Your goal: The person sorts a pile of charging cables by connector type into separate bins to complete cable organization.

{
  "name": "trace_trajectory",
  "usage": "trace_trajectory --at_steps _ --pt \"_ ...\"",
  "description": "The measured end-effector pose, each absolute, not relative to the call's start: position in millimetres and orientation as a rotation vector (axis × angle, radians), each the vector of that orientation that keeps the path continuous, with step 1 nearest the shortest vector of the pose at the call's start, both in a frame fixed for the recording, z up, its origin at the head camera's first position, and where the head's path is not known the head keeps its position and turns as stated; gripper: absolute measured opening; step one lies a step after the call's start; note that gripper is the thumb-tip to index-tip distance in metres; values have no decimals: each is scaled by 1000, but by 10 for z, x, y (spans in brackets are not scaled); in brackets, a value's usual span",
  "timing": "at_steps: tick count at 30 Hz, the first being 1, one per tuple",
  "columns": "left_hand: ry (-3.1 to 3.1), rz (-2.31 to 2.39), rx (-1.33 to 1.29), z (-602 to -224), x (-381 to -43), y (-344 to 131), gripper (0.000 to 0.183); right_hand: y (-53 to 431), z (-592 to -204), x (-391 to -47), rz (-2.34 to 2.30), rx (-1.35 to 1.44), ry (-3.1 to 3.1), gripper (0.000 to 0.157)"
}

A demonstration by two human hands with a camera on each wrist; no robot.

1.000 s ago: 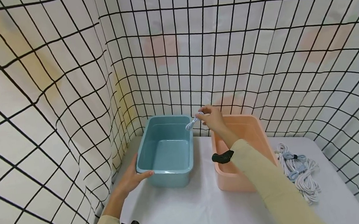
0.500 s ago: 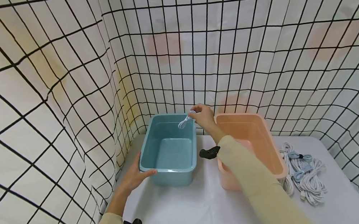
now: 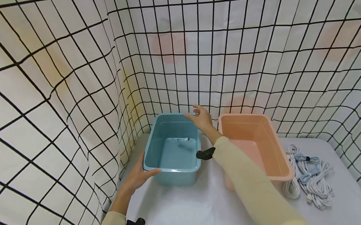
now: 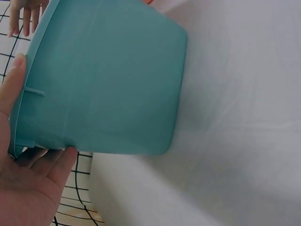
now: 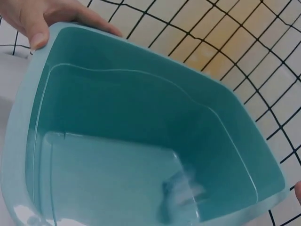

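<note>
My left hand (image 3: 138,175) grips the near left corner of a teal plastic bin (image 3: 173,170). In the left wrist view its thumb (image 4: 13,84) lies along the rim and its fingers (image 4: 51,162) wrap the corner from outside. Over the bin's far right edge is my right hand (image 3: 203,119), fingers spread and nothing between them. A small bundled cable (image 3: 184,141), whitish and blurred, is inside the bin near the floor's far end. The right wrist view shows the same cable (image 5: 181,190) as a smear low in the bin.
A peach bin (image 3: 249,145) stands right of the teal one, partly behind my right sleeve (image 3: 249,178). Beyond it lies a pile of coiled white and pale blue cables (image 3: 312,177). Black netting (image 3: 220,54) over pale cloth encloses the table's back and sides.
My right hand carried the cable leftward to the teal bin and let go of it; the cable has dropped inside. The left hand keeps its grip on the corner.
</note>
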State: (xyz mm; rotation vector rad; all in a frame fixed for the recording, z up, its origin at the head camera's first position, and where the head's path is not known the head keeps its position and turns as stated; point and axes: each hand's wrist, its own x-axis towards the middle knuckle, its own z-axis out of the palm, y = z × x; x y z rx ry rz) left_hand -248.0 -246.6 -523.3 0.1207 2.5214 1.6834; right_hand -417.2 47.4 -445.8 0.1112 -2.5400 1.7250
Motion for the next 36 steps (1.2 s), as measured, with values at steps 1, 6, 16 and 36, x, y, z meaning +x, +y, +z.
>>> trace_trajectory --at_steps 1,6,16,36 --pt "2521 1680 127 -5234 -2484 -2456 114 504 -4469 -4164 1721 110 -2551 68" --pt "2518 1675 138 -5233 -2509 -2431 113 650 -4504 -4137 1723 149 -2568 62" --pt "2507 1670 118 -5216 -2500 -2468 114 772 -4527 -4111 1797 309 -2595 56" --pt "2520 1672 123 -5180 -2488 -2566 111 1031 -4451 -4011 1769 388 -2575 56"
